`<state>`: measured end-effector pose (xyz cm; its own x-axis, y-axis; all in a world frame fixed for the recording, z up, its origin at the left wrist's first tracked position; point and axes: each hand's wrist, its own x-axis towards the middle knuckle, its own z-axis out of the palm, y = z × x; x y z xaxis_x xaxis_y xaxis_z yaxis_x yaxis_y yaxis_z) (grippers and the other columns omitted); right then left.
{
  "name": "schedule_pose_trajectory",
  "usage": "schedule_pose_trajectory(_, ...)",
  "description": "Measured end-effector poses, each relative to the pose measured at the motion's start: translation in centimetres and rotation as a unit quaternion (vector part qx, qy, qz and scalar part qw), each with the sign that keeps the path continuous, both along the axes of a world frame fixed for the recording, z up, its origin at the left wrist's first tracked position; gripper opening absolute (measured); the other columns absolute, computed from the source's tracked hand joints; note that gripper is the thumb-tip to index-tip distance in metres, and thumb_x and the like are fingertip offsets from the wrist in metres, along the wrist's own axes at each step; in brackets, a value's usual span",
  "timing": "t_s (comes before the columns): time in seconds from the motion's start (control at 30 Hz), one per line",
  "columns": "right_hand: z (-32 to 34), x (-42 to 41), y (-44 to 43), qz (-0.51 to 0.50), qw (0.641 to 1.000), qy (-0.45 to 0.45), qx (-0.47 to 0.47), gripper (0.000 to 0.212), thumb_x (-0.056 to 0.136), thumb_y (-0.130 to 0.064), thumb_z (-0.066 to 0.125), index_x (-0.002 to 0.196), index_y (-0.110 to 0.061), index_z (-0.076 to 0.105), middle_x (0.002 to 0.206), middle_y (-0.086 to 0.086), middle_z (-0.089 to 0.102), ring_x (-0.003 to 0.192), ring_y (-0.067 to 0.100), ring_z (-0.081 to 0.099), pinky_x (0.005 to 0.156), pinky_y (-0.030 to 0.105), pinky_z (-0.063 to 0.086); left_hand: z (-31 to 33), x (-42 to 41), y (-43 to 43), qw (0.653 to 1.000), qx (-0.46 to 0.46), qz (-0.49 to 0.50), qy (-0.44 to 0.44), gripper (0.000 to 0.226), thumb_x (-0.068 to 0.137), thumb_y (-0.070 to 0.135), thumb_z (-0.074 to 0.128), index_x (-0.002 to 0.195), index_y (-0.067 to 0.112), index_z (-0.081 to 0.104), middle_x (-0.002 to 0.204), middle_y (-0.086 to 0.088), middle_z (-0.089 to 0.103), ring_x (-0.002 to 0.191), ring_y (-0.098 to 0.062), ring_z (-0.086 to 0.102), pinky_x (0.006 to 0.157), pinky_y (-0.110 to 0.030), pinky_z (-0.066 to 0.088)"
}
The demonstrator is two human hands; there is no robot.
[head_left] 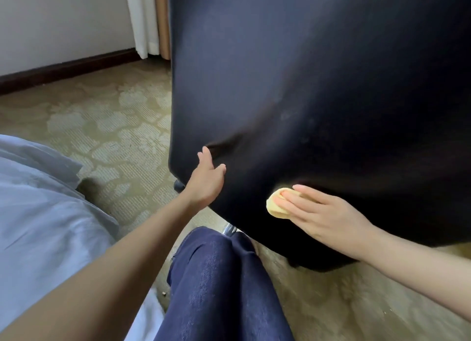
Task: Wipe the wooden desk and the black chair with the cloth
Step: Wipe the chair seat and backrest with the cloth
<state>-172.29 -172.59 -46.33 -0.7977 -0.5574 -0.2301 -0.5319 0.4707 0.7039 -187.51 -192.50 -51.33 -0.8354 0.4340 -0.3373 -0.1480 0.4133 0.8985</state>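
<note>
Low on the chair back, right side: my right hand [326,213] lies flat, fingers straight and slightly spread, pressing the cloth [274,206] against the black chair [305,73]; nothing is pinched.
Left hand: my left hand [206,180] is spread, thumb apart, palm against the chair back's lower left edge.
Cloth: pale yellow, bunched into a small pad; only its left end shows past my fingertips.
Cloth axis: mostly covered, so I cannot tell.
Chair surface: smooth dark upholstery with faint smudges, creased beside my left hand.
Chair direction: back stands upright, long axis vertical, broad face toward me.
Around: patterned carpet [102,126], white bedding [38,213] near left, my leg [216,289] in blue jeans.
</note>
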Motion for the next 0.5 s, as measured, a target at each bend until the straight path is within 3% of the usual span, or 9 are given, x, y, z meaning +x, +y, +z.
schedule_pose_trajectory(0.1,3.3,-1.6,-2.0,-0.018,0.996,0.077,-0.031,0.054,0.094,0.000,0.021,0.112,-0.012,0.070,0.129,0.004,0.059,0.120,0.018,0.056,0.109,0.037,0.032,1.9,0.6,0.1,0.998,0.006,0.011,0.057,0.065,0.101,0.020,0.036,0.152,0.021,-0.005,0.160,0.002,-0.007,0.144,-0.021,0.016,0.103,-0.023,0.017)
schedule_pose_trajectory(0.27,9.9,-5.0,-4.6,-0.005,0.971,0.227,-0.072,0.048,0.093,-0.006,0.027,0.121,-0.018,0.065,0.133,-0.001,0.056,0.122,0.016,0.053,0.108,0.037,0.036,5.1,1.0,-0.7,0.992,0.043,0.007,0.120,0.067,0.100,0.018,0.038,0.152,0.024,-0.004,0.159,0.007,-0.008,0.138,-0.012,0.023,0.093,-0.012,0.015)
schedule_pose_trajectory(0.5,17.6,-7.6,-7.0,0.034,0.922,0.374,-0.097,0.034,0.091,-0.011,0.048,0.117,-0.020,0.067,0.132,0.000,0.057,0.118,0.017,0.056,0.106,0.040,0.039,7.9,1.4,-2.6,0.973,0.045,-0.023,0.224,0.068,0.099,0.010,0.041,0.152,0.021,0.000,0.160,0.005,-0.007,0.145,-0.008,-0.005,0.107,-0.016,0.002)
